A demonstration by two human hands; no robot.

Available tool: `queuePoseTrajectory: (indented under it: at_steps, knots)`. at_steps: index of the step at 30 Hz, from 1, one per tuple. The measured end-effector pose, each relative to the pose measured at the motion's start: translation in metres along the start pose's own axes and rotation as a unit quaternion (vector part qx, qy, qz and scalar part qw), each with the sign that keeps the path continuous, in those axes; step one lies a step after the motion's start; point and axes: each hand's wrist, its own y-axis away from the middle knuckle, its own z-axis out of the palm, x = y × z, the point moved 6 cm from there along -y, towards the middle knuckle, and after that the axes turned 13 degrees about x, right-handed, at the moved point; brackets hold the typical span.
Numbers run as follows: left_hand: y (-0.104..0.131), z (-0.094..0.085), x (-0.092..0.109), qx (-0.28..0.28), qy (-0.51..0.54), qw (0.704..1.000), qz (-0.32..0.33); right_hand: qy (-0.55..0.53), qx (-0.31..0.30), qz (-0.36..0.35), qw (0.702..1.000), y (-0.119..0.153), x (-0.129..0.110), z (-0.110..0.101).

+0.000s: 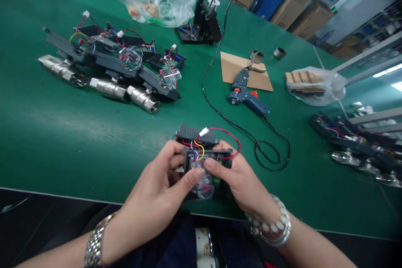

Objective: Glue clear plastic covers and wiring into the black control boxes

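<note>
Between both hands, at the near edge of the table, is a dark grey plastic housing (186, 162) with an open lid-like part behind it. My left hand (168, 180) grips its left side, thumb pressing on a clear plastic piece (204, 190) inside. From the right, my right hand (230, 171) holds the other side, its thumb on the same clear piece. Red, yellow and blue wires (201, 150) rise from the housing to a white connector (204, 132). A red and black wire loops over to the right. The fingers beneath the housing are partly hidden.
Similar grey housings (106, 56) with metal valve bodies (108, 88) lie at the left. A hot glue gun (248, 94) rests by cardboard (229, 69), its black cord (216, 111) curling nearby. Behind are a soldering iron stand (204, 27) and a plastic bag (153, 4). More assemblies (351, 138) lie right.
</note>
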Motion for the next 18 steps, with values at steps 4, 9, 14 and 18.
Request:
queuePoseTrajectory:
  at_steps: [4,9,14,18]
  knots:
    - [-0.007,0.006,0.004,-0.022,0.064,0.997,-0.045,-0.007,-0.02,0.01,1.0,0.001,-0.001,0.0]
    - [-0.007,0.006,0.009,-0.019,0.054,0.998,-0.029,-0.03,-0.063,-0.014,0.997,0.007,-0.002,0.004]
    - [-0.005,0.006,0.01,-0.012,0.023,0.999,-0.021,-0.054,-0.039,-0.013,0.998,0.005,0.007,0.004]
    - [-0.008,0.008,0.014,-0.015,0.034,0.999,-0.032,-0.053,-0.039,-0.015,0.998,0.001,0.009,0.005]
